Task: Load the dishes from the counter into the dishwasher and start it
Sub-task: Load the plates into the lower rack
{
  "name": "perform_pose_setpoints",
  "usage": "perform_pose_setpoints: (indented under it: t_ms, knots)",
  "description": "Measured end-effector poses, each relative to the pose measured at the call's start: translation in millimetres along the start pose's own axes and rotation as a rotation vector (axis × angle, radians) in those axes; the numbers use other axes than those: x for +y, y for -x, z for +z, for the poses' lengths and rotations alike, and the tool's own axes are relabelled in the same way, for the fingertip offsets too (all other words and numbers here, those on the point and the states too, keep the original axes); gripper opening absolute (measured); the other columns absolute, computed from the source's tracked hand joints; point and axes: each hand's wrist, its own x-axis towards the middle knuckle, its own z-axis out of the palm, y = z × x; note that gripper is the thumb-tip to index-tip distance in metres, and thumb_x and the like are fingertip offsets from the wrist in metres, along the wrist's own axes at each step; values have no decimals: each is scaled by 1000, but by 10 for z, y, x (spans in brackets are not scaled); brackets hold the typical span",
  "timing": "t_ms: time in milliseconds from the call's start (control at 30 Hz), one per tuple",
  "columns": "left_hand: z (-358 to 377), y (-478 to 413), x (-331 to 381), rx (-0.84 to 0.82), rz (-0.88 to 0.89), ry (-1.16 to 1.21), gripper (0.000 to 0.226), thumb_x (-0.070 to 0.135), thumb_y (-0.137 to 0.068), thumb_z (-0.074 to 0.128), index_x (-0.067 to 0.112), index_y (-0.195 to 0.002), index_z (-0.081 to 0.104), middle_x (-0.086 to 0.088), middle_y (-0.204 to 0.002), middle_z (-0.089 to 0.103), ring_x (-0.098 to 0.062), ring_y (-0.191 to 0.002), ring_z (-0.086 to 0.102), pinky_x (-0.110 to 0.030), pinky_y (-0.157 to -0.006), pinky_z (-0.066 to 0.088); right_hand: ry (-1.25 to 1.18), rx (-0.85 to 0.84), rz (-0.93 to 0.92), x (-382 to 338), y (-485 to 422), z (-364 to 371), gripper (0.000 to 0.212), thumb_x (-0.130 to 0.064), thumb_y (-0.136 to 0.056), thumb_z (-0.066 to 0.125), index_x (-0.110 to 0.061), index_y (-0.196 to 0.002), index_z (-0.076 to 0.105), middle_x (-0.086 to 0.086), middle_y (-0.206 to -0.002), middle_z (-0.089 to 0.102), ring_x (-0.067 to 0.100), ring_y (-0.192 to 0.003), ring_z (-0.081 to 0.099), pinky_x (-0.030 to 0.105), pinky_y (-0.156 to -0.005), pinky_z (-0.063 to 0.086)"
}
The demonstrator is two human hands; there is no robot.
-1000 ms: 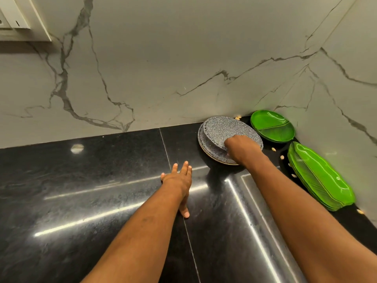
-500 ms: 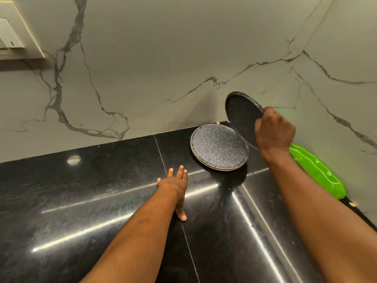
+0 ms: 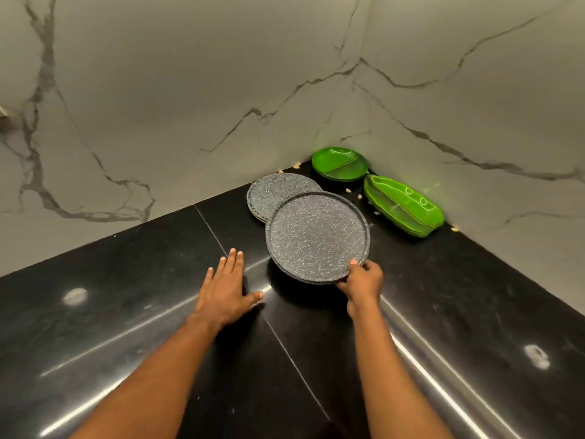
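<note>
My right hand (image 3: 362,282) pinches the near rim of a speckled grey round plate (image 3: 318,237), held roughly level above the black counter (image 3: 126,296). Behind it, partly covered, a small stack of matching grey plates (image 3: 272,194) lies on the counter. A round green divided plate (image 3: 340,164) sits in the corner. A long green leaf-shaped tray stack (image 3: 402,205) lies along the right wall. My left hand (image 3: 226,286) rests flat on the counter, fingers straight, left of the held plate.
Marble walls (image 3: 190,106) meet in a corner behind the dishes. Small food crumbs (image 3: 349,191) are scattered around the green plates. The glossy counter stretches toward me on both sides. No dishwasher is in view.
The grey plate, tilted up on edge half a second ago, now lies roughly level and nearer to me in my right hand. The view has pulled back. My left hand stays on the counter.
</note>
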Motion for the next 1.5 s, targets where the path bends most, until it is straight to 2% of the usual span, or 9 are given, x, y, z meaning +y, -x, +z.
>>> perform_pose_setpoints:
  t_ms: [300, 567, 667, 733, 967, 1100, 1267, 1367, 1500]
  knots:
    - [90, 889, -99, 51, 161, -81, 101, 69, -93, 40, 13, -155, -16, -4, -163, -21, -20, -152, -14, -39, -124, -4, -176, 52, 32, 152, 1079, -336, 10, -10, -99, 50, -15, -108, 49, 4, -93, 61, 20, -82, 62, 41, -69, 57]
    - [69, 1685, -226, 76, 295, -112, 107, 84, -77, 5, 14, -156, -13, -3, -161, -21, -22, -151, -15, -43, -122, -7, -189, 159, 18, 637, 1954, -930, 18, -7, -99, 50, -10, -117, 52, 7, -102, 61, 14, -77, 60, 30, -56, 51]
    - [95, 1989, -198, 92, 326, -135, 110, 82, -71, -4, 15, -157, -9, -4, -163, -17, -23, -152, -13, -45, -122, -7, -204, 187, 17, 831, 2257, -1228, 20, -8, -98, 52, -10, -118, 50, 10, -109, 62, 16, -81, 60, 40, -66, 56]
    - [126, 2172, -172, 97, 341, -154, 109, 81, -71, -5, 16, -158, -8, -5, -164, -14, -23, -152, -13, -45, -122, -6, -216, 192, 18, 940, 2415, -1409, 22, -7, -98, 53, -9, -120, 50, 13, -114, 62, 19, -85, 60, 49, -82, 55]
    - [271, 3019, -62, 124, 360, -180, 108, 81, -72, -3, 16, -159, -3, -6, -166, -8, -25, -153, -9, -46, -123, -4, -178, 234, -13, 1375, 2995, -2106, 10, -10, -95, 58, -19, -98, 53, 12, -107, 64, 31, -101, 63, 60, -90, 51]
    - [425, 3666, -2, 123, 364, -197, 109, 80, -72, -2, 15, -159, 2, -6, -166, -3, -25, -153, -4, -47, -123, -1, -176, 218, -7, 1643, 3419, -2564, 26, -10, -96, 57, -9, -121, 52, 13, -114, 64, 27, -100, 63, 56, -91, 52]
    - [563, 4559, 32, 108, 400, -196, 103, 79, -79, 5, 14, -159, 4, -6, -166, -3, -24, -153, -5, -45, -123, -2, -185, 228, 13, 1976, 4034, -3038, 30, -11, -96, 56, -9, -125, 50, 14, -114, 65, 31, -98, 64, 50, -81, 56]
    - [599, 5004, -47, 98, 407, -204, 102, 80, -80, 4, 15, -159, 2, -5, -166, -4, -22, -153, -7, -44, -123, -4, -202, 228, 21, 2139, 4466, -3219, 28, -9, -97, 55, -8, -125, 50, 13, -112, 63, 27, -93, 62, 35, -61, 52]
    - [616, 5520, -173, 91, 440, -207, 90, 72, -93, 22, 14, -159, 0, -5, -166, -7, -22, -153, -8, -44, -124, -5, -229, 237, 16, 2335, 5039, -3450, 32, -8, -98, 54, -9, -129, 46, 13, -115, 60, 23, -91, 59, 30, -60, 48]
